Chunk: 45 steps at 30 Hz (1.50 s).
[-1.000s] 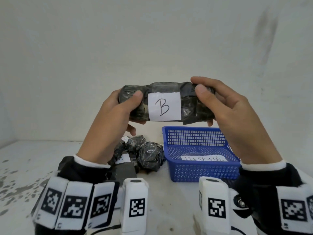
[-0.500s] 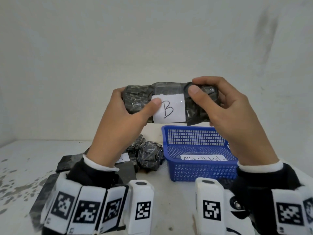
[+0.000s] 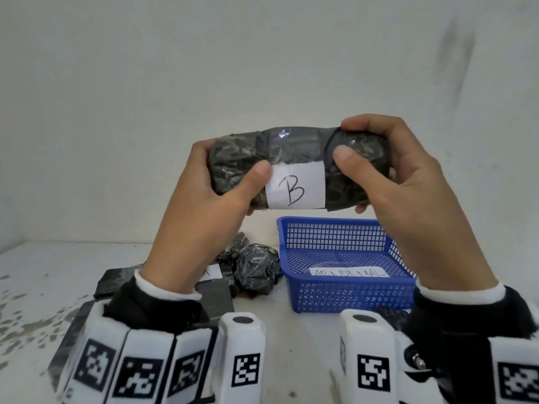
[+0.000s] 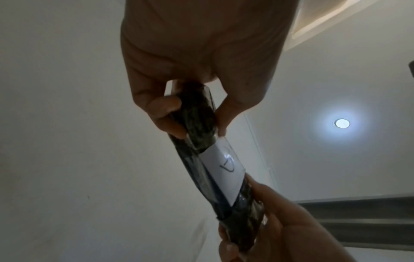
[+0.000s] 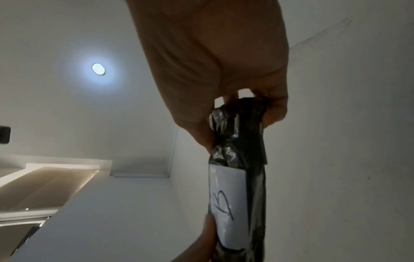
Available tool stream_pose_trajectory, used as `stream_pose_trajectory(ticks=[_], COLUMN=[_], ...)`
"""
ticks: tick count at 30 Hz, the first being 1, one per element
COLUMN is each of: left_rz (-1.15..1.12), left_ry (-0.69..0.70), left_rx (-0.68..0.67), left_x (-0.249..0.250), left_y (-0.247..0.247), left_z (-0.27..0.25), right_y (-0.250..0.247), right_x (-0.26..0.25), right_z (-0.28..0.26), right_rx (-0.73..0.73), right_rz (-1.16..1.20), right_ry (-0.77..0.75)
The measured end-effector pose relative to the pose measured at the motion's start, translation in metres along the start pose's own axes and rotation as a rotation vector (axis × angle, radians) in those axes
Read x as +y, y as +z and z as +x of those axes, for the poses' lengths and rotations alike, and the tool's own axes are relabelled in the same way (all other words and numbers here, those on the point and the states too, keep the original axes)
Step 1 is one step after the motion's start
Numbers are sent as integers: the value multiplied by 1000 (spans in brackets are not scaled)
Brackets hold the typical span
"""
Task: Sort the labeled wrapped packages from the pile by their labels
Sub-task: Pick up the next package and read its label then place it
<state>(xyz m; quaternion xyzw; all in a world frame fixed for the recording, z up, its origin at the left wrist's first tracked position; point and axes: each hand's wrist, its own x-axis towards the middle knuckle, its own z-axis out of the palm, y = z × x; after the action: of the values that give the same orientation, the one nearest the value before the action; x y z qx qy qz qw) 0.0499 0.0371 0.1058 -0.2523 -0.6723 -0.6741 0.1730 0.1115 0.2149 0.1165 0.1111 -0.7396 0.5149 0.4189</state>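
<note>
B package is gripped at both ends by left hand and right hand, above the blue basket. Could easily get dropped into that "abnormal" basket by mistake.

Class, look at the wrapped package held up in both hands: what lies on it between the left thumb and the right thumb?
In the head view, the white paper label marked "B" lies there on the wrapped package.

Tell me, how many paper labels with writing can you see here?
3. One reading B on the held package, one partly hidden behind the left wrist on a package in the pile, and one in the blue basket. Others may be hidden.
</note>
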Motion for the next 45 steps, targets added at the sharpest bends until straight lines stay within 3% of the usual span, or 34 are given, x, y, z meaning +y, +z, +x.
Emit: stream_pose_trajectory(ticks=[8,14,22,30,34,39,45], left_rz=[-270,-319,-146,-129,-64,-9,50], left_ry=[-41,25,24,-4,29,71,121], left_rx=[-39,22,-34,-48,-29,11,58], left_x=[1,1,-1,1,0,0,-2], left_y=[-2,-4,-3,-2,-1,0,7], left_z=[3,5,5,1,1,1,-1], right_y=[-6,-12,-10,0,3,2,4], right_x=[2,-6,-6,-7,-5,-11,-8], right_z=[4,-1,-2,-3,-3,-7,-7], right_rx=[-34,-177,-50,40,34,-77,-36], right_rz=[46,-162,-129,-157,-208,-272,-320], right_ry=[77,126,106,80,76,82,59])
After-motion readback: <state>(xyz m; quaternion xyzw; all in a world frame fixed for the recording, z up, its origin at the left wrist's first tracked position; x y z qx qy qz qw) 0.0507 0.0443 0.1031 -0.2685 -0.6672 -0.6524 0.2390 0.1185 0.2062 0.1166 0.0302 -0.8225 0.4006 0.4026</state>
